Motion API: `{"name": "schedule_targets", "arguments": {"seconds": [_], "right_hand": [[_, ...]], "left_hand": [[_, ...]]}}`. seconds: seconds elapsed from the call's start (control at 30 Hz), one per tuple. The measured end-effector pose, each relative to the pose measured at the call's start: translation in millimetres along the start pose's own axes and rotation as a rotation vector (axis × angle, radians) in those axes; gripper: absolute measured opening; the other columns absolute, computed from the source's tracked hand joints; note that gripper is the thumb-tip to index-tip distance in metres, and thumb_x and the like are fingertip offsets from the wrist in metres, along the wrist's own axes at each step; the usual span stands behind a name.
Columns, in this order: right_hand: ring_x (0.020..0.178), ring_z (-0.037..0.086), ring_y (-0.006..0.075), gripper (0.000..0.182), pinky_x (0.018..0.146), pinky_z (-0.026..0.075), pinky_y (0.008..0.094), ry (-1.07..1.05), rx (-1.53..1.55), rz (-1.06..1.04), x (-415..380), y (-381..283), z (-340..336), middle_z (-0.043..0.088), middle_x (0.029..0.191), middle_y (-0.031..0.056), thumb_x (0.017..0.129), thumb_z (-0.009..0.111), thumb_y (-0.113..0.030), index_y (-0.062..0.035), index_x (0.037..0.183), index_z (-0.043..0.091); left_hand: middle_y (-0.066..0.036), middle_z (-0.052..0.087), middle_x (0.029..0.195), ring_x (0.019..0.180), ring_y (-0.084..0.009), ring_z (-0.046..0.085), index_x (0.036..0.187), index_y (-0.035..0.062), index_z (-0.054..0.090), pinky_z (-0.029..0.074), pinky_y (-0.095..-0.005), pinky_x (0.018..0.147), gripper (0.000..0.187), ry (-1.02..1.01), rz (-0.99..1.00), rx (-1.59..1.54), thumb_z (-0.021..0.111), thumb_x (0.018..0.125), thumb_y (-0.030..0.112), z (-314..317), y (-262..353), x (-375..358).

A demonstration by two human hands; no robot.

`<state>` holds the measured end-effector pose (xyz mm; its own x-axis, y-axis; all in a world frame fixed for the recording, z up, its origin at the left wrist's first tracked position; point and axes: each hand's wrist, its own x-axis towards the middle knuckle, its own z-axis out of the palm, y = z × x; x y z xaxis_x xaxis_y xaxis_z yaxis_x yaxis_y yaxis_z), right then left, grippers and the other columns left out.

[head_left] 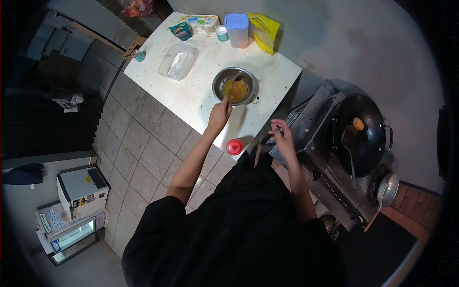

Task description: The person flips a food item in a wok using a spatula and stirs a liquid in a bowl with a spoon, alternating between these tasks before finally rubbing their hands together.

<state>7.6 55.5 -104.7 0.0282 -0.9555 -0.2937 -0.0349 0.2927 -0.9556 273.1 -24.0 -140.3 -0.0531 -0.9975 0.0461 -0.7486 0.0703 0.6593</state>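
Note:
My left hand (220,115) is closed around the handle of a metal spoon (233,89), whose head is over the far side of a steel bowl (216,79). Inside that bowl lies a yellow-orange liquid (243,92), which looks like beaten egg. My right hand (283,136) is in the air between the table and the stove, fingers loosely bent and apart, holding nothing. A red-capped container (234,147) stands at the table's near corner, between my two hands.
On the white table (201,98) are a clear plastic tub (179,62), a blue-lidded container (237,31), a yellow pouch (263,32) and an egg carton (202,23). To the right, a black wok (370,148) on the stove holds a golden piece of food (358,124) and a spatula (350,155). A strainer (387,190) is nearby.

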Motion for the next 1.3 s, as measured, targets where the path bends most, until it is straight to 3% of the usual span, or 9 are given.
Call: {"name": "schedule_targets", "arguments": {"seconds": [0.17,0.4,0.53,0.6,0.97,1.07,1.17,1.27,1.3], "right_hand": [[0.087,0.065,0.0132,0.023,0.070,0.050,0.0266,-0.025,0.032,0.079,-18.1,-2.8,-10.1,0.062,0.105,0.0044,0.102,0.054,-0.020,-0.0086,0.121,0.060],[0.082,0.065,0.0134,0.020,0.068,0.049,0.0262,-0.072,0.065,0.141,-34.9,11.7,-30.7,0.062,0.103,0.0061,0.102,0.052,-0.017,-0.0081,0.119,0.060],[0.081,0.065,0.0131,0.020,0.067,0.049,0.0255,-0.075,0.084,0.170,-39.9,20.9,-38.0,0.062,0.103,0.0068,0.103,0.051,-0.016,-0.0072,0.118,0.059],[0.081,0.065,0.0127,0.019,0.066,0.048,0.0248,-0.094,0.098,0.186,-41.1,25.0,-39.8,0.062,0.103,0.0079,0.103,0.051,-0.015,-0.0061,0.118,0.059],[0.079,0.064,0.0120,0.021,0.059,0.048,0.0239,-0.111,0.124,0.152,-42.0,23.2,-51.5,0.064,0.102,0.0088,0.103,0.052,-0.020,-0.0053,0.116,0.060],[0.079,0.064,0.0124,0.022,0.061,0.049,0.0242,-0.112,0.138,0.149,-42.0,24.3,-55.6,0.065,0.101,0.0084,0.103,0.051,-0.021,-0.0056,0.116,0.061],[0.079,0.064,0.0128,0.021,0.064,0.050,0.0251,-0.110,0.142,0.135,-43.0,25.9,-57.9,0.065,0.101,0.0081,0.103,0.051,-0.020,-0.0058,0.116,0.061],[0.079,0.064,0.0130,0.021,0.067,0.050,0.0258,-0.107,0.146,0.130,-40.5,25.7,-59.1,0.065,0.101,0.0078,0.103,0.051,-0.020,-0.0060,0.116,0.061],[0.079,0.064,0.0130,0.021,0.067,0.050,0.0260,-0.111,0.149,0.135,-41.3,26.0,-58.5,0.065,0.101,0.0075,0.103,0.050,-0.020,-0.0062,0.116,0.061]], "left_hand": [[-0.027,0.063,0.071,0.067,-0.0466,0.064,0.111,0.0059,0.048,0.051,-0.0571,0.059,0.020,0.077,0.012,0.117,0.054,0.096,0.018,15.1,-7.0,1.3],[-0.024,0.067,0.077,0.069,-0.0429,0.067,0.112,0.0059,0.047,0.053,-0.0541,0.058,0.021,-0.062,-0.104,0.400,0.051,0.097,0.020,39.1,-47.0,5.9],[-0.023,0.068,0.081,0.072,-0.0421,0.068,0.112,0.0058,0.047,0.054,-0.0532,0.061,0.019,0.048,-0.080,0.402,0.049,0.098,0.019,42.1,-44.1,11.1],[-0.023,0.069,0.082,0.074,-0.0407,0.069,0.112,0.0062,0.048,0.055,-0.0525,0.062,0.018,-0.057,-0.222,0.502,0.047,0.099,0.018,47.0,-46.8,16.3],[-0.025,0.069,0.083,0.079,-0.0437,0.069,0.114,0.0041,0.056,0.056,-0.0535,0.068,0.031,-0.157,-0.230,0.599,0.040,0.102,0.028,43.1,-27.0,45.3],[-0.027,0.070,0.087,0.083,-0.0448,0.069,0.111,0.0036,0.058,0.055,-0.0544,0.073,0.032,-0.121,-0.301,0.560,0.038,0.102,0.027,45.5,-19.6,50.1],[-0.024,0.071,0.088,0.086,-0.0408,0.072,0.111,0.0040,0.061,0.058,-0.0493,0.073,0.024,-0.185,-0.269,0.641,0.043,0.099,0.014,49.0,-18.8,49.2],[-0.029,0.069,0.095,0.089,-0.0420,0.071,0.112,0.0044,0.062,0.057,-0.0507,0.075,0.025,-0.152,-0.367,0.548,0.043,0.098,0.014,48.5,-19.1,53.4],[-0.025,0.070,0.091,0.081,-0.0370,0.071,0.109,0.0052,0.061,0.056,-0.0467,0.068,0.022,-0.108,-0.340,0.391,0.045,0.099,0.017,49.2,-31.3,51.7]]}}
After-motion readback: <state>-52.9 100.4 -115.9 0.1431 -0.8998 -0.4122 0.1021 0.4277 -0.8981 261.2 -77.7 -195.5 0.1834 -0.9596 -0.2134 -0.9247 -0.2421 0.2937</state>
